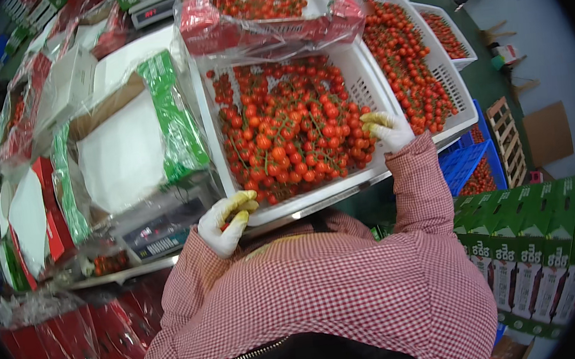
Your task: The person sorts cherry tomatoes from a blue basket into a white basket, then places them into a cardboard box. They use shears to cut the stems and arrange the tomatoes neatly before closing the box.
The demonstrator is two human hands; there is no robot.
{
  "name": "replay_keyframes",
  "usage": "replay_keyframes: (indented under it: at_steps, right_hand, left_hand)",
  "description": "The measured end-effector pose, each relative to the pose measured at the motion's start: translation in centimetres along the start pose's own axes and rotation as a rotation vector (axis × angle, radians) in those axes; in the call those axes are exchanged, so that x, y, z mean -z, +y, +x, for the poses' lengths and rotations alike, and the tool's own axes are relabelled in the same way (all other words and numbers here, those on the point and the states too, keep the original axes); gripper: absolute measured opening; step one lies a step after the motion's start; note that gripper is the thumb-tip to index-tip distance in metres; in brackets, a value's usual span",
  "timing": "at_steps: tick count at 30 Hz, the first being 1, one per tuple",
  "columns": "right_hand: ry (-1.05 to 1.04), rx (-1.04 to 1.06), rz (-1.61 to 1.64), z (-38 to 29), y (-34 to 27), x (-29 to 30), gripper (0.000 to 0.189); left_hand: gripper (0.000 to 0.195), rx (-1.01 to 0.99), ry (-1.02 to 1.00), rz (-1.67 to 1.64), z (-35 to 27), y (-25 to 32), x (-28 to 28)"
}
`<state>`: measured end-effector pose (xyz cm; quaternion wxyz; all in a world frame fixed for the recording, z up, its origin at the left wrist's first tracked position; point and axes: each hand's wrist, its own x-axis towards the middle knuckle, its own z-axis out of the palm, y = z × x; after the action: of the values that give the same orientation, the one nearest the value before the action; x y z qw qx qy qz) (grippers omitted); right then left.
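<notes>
A white plastic crate (364, 79) stands before me, heaped with red cherry tomatoes on green stems (293, 137). My left hand (226, 224), in a white glove with yellow-stained fingertips, is at the crate's near left corner. Something red, apparently a cherry tomato (225, 226), shows between its curled fingers and thumb. At the crate's right side is my right hand (388, 129), gloved the same way. Its bent fingertips touch the tomatoes along the edge of the heap; whether they grip any is hidden.
On the left, a green-sided carton (175, 115) lined with white paper sits on a scale (166, 229). A red carton (272, 34) holding tomatoes rests over the crate's far end. Another tomato crate (460, 93) stands right. Green cartons (531, 243) are stacked lower right.
</notes>
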<state>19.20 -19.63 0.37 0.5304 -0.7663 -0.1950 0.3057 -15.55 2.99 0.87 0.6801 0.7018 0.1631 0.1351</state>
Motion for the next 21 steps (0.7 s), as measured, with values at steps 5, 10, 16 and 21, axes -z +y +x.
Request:
replay_keyframes:
  at_steps: [5, 10, 16, 21]
  right_hand:
    - [-0.108, 0.079, -0.245, 5.1, -0.5, -0.2, 0.023]
    - [0.042, 0.231, -0.007, 7.7, -0.4, -5.0, 0.018]
    - [0.053, 0.388, -0.079, 7.8, 1.9, -5.7, 0.018]
    - [-0.024, 0.383, 0.053, 8.0, 1.4, -5.0, 0.019]
  left_hand:
    - [0.036, 0.068, 0.224, 0.218, -0.1, 0.4, -2.6]
    - [0.056, 0.017, 0.209, 0.586, 6.0, 3.2, -3.8]
    - [0.077, 0.298, -0.136, 1.071, 17.3, 2.1, -7.2]
    - [0.060, 0.359, 0.286, -0.907, 15.3, 1.9, -5.1]
